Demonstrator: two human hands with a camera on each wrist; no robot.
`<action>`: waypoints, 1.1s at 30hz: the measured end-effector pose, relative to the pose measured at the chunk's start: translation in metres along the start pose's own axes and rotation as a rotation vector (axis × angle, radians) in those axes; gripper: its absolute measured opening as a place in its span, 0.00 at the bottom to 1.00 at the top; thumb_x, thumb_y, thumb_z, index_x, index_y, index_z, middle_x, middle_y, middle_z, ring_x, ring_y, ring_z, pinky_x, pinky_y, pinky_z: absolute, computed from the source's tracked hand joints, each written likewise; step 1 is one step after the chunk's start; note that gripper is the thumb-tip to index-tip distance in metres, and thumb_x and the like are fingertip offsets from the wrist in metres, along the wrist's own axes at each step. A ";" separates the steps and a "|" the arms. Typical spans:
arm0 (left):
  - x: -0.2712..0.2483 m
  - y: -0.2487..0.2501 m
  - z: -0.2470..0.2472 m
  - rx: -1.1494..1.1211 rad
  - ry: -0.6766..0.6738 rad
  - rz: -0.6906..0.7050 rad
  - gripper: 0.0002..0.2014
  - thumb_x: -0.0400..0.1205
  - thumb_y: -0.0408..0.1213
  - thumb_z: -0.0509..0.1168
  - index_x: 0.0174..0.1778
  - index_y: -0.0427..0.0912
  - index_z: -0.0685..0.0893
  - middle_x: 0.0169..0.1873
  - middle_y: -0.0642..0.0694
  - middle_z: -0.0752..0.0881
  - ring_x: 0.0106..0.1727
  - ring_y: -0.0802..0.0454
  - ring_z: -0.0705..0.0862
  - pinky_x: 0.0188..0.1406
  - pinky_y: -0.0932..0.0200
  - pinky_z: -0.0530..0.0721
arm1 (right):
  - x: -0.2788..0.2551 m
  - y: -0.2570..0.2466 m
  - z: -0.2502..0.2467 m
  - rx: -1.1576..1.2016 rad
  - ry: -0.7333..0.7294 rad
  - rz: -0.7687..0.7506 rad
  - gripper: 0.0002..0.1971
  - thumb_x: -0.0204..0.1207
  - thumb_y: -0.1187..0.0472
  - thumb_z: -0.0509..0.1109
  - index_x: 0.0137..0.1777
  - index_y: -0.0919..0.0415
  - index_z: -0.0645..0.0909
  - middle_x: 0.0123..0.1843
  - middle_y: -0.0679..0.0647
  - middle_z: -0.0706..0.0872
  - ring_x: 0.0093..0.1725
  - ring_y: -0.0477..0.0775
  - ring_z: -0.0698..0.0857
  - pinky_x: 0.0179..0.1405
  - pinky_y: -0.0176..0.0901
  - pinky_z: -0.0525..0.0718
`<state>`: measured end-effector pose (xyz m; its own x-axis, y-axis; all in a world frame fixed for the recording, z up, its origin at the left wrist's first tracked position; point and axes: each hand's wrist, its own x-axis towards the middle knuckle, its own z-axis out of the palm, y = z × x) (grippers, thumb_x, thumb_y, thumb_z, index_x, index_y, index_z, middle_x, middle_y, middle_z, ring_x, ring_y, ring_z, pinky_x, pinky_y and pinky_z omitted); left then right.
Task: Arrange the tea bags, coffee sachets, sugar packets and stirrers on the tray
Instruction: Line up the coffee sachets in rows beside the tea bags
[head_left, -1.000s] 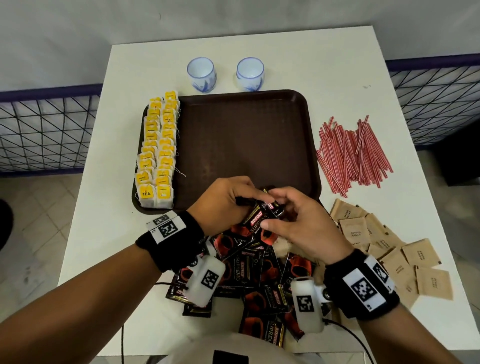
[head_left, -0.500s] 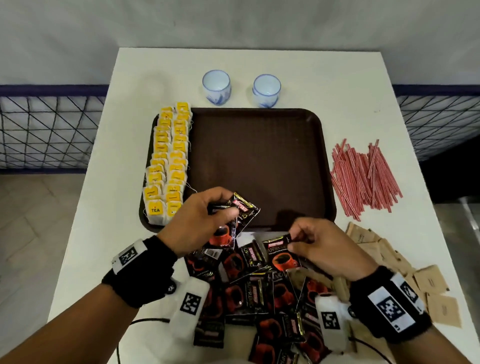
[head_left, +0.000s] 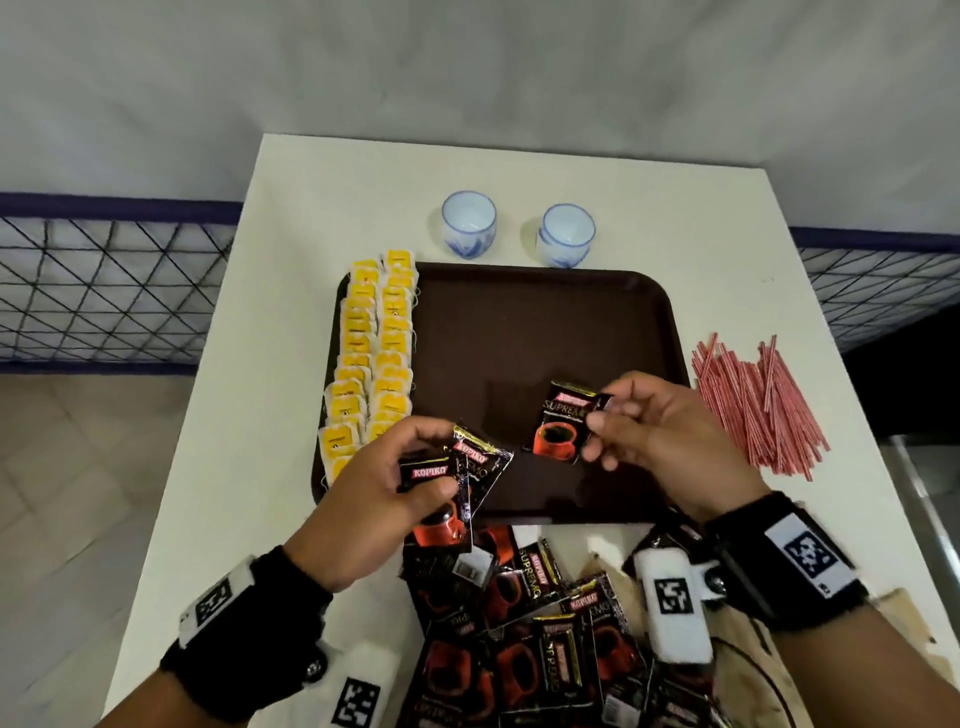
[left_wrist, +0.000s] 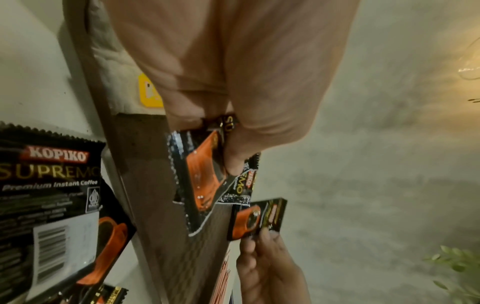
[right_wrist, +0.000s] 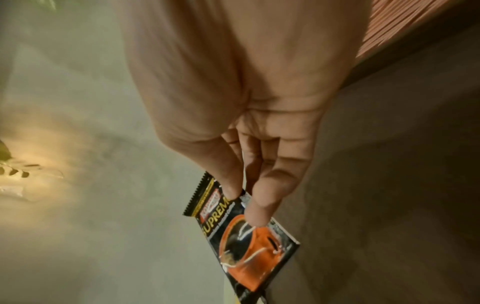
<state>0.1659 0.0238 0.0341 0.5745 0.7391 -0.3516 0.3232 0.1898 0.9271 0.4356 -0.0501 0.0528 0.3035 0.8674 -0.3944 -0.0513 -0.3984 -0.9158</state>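
A dark brown tray (head_left: 545, 332) lies mid-table with two rows of yellow tea bags (head_left: 371, 353) along its left edge. My left hand (head_left: 415, 467) grips a small bunch of black coffee sachets (head_left: 457, 467) above the tray's near left corner; in the left wrist view the bunch (left_wrist: 207, 174) fans out under the thumb. My right hand (head_left: 597, 431) pinches a single coffee sachet (head_left: 563, 428) over the tray's near middle, and the right wrist view shows that sachet (right_wrist: 249, 232) between thumb and fingers. A heap of coffee sachets (head_left: 519, 623) lies before the tray.
Two small white-and-blue cups (head_left: 467, 223) (head_left: 565, 234) stand behind the tray. Red striped stirrers (head_left: 758, 405) lie in a pile to the right. Brown sugar packets (head_left: 904, 613) show at the right near edge, mostly behind my right wrist. A wire fence (head_left: 104, 291) flanks the white table (head_left: 311, 208).
Both hands have risen from the sachet heap and moved forward over the tray. The right hand has carried its single sachet up and away from the pile; the left keeps its bunch.
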 end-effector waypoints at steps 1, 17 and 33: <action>-0.001 0.000 -0.001 0.000 0.012 0.000 0.19 0.80 0.26 0.71 0.63 0.51 0.83 0.53 0.61 0.90 0.55 0.64 0.88 0.49 0.71 0.83 | 0.014 -0.004 0.005 -0.007 0.002 -0.014 0.06 0.77 0.77 0.70 0.45 0.67 0.79 0.31 0.59 0.83 0.31 0.58 0.87 0.26 0.41 0.83; 0.020 -0.017 -0.079 -0.175 0.288 -0.128 0.12 0.80 0.26 0.72 0.44 0.50 0.91 0.40 0.41 0.92 0.39 0.45 0.89 0.39 0.46 0.91 | 0.185 -0.046 0.079 -0.307 0.046 -0.019 0.09 0.80 0.73 0.69 0.39 0.61 0.79 0.32 0.57 0.84 0.26 0.51 0.86 0.23 0.39 0.82; 0.013 -0.053 -0.100 -0.168 0.315 -0.270 0.08 0.82 0.28 0.70 0.46 0.45 0.92 0.41 0.38 0.92 0.41 0.44 0.90 0.49 0.39 0.90 | 0.209 -0.023 0.077 -0.322 0.139 0.002 0.12 0.78 0.69 0.72 0.34 0.57 0.80 0.41 0.54 0.84 0.40 0.52 0.84 0.33 0.38 0.86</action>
<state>0.0813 0.0880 -0.0071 0.2207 0.8045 -0.5515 0.2883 0.4863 0.8249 0.4275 0.1635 -0.0140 0.4314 0.8265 -0.3617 0.2442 -0.4929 -0.8351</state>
